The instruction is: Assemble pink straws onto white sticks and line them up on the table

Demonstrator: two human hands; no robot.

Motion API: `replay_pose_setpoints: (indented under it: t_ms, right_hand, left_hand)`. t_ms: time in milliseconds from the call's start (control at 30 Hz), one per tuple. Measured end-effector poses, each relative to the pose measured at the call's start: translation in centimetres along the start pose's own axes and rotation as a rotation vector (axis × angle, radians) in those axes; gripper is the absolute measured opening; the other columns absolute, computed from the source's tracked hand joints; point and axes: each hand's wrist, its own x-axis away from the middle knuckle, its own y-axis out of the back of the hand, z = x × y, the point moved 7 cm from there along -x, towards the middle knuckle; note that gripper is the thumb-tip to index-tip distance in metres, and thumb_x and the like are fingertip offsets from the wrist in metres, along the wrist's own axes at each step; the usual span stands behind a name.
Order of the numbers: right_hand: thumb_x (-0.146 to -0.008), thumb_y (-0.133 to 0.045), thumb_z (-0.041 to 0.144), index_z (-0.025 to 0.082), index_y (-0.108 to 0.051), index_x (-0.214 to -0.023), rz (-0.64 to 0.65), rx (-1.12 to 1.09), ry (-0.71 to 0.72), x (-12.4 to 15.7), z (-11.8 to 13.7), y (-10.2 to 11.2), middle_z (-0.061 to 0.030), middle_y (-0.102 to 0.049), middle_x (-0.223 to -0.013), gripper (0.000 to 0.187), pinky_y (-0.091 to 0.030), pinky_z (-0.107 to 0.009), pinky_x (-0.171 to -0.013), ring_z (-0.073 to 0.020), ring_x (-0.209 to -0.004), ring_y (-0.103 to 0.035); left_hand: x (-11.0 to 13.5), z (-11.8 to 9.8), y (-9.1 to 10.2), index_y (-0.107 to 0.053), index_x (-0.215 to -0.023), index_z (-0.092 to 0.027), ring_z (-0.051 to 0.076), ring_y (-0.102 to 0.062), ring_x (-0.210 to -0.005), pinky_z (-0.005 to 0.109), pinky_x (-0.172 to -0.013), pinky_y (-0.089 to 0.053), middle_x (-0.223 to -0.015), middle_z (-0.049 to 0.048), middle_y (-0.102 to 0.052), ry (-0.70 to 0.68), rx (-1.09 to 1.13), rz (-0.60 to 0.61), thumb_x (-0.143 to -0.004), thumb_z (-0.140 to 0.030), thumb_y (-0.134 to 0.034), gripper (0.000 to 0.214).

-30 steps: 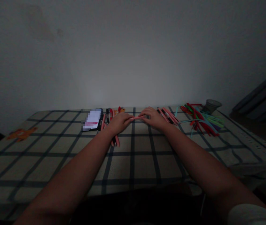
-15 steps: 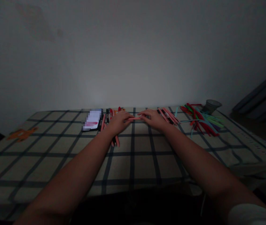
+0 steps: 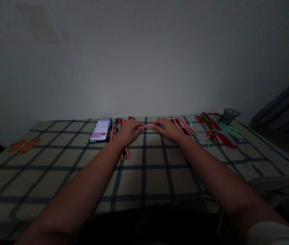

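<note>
Between my two hands a slim pink stick [image 3: 148, 126], like a pencil or pen, is stretched level just above the checked tablecloth. My left hand [image 3: 129, 131] pinches its left end, and my right hand [image 3: 167, 128] pinches the other end. Right beside my left hand lies a bundle of pink, black and red pens or pencils [image 3: 126, 151], partly covered by the hand and wrist. Another group of pink and black sticks [image 3: 185, 126] rests just right of my right hand.
A phone [image 3: 101, 131] with a lit screen lies left of the bundle. Red, green and blue fuzzy strips [image 3: 219, 131] are heaped at the right, near a dark translucent cup [image 3: 230, 116]. An orange bear-shaped piece [image 3: 24, 146] is at the far left. A wall [image 3: 144, 68] stands behind the table.
Both hands have raised the pink stick slightly and shifted a little away from me. The things on the tablecloth have stayed put.
</note>
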Motion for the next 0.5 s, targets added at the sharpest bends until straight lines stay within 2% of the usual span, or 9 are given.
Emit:
replay_pose_setpoints:
  t_ms: [167,300,500]
  right_hand:
    - [-0.096,-0.044,0.038,0.015,-0.07,-0.083,0.044,0.01,0.055,-0.08,0.08,-0.58,-0.0087,-0.067,-0.085,0.036,-0.041,-0.031,-0.081,-0.0195,-0.088,-0.056]
    - [-0.097,-0.042,0.035,0.016,-0.071,-0.08,0.088,-0.004,0.043,-0.18,-0.05,-1.01,-0.0081,-0.067,-0.082,0.038,-0.04,-0.032,-0.081,-0.0196,-0.086,-0.057]
    - [-0.091,-0.054,0.035,0.016,-0.068,-0.102,0.023,-0.048,-0.019,-0.06,-0.01,-0.21,-0.0088,-0.068,-0.099,0.026,-0.041,-0.03,-0.082,-0.0189,-0.092,-0.058]
  left_hand:
    - [-0.08,-0.27,-0.04,-0.069,-0.101,-0.02,0.02,-0.059,-0.096,0.035,-0.087,-0.043,-0.097,0.0063,-0.069,-0.03,-0.019,-0.002,-0.087,-0.026,-0.057,0.02]
    - [-0.02,-0.6,0.23,-0.069,-0.101,-0.019,0.02,-0.059,-0.096,0.035,-0.087,-0.043,-0.098,0.0066,-0.069,-0.038,-0.024,-0.018,-0.087,-0.026,-0.056,0.02]
    - [0.05,-0.35,0.24,-0.069,-0.108,-0.02,0.021,-0.058,-0.102,0.037,-0.09,-0.042,-0.105,0.0074,-0.069,-0.004,-0.039,-0.007,-0.089,-0.028,-0.053,0.025]
